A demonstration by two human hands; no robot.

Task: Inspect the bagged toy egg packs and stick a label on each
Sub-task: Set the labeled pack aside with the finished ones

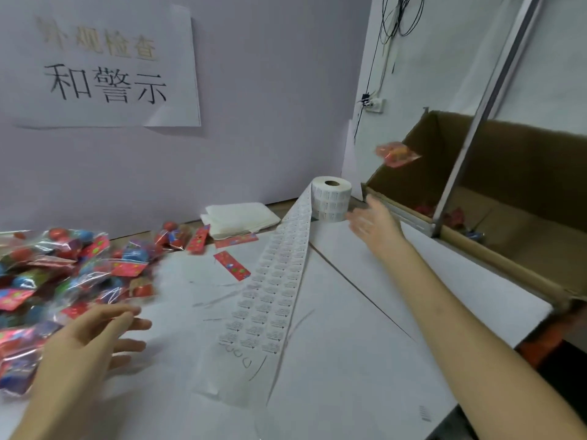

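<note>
Hands: left hand [92,338] and right hand [373,222] spread, holding nothing. Risk: pack [395,154] airborne beyond right hand may miss carton [524,154]; left hand may scatter adjacent pile [47,274].

— Those egg packs [63,271]: glossy clear plastic, crinkled.
— And the label roll [332,198] at the table's [349,360] far edge: matt paper. The box [524,217] looks like rough brown cardboard.

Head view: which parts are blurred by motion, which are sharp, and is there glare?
In the head view, the pack in the air and the left hand are motion-blurred, the right hand slightly; the label roll is sharp; the bag pile shows small glints; the top line of the sign looks washed out.
</note>
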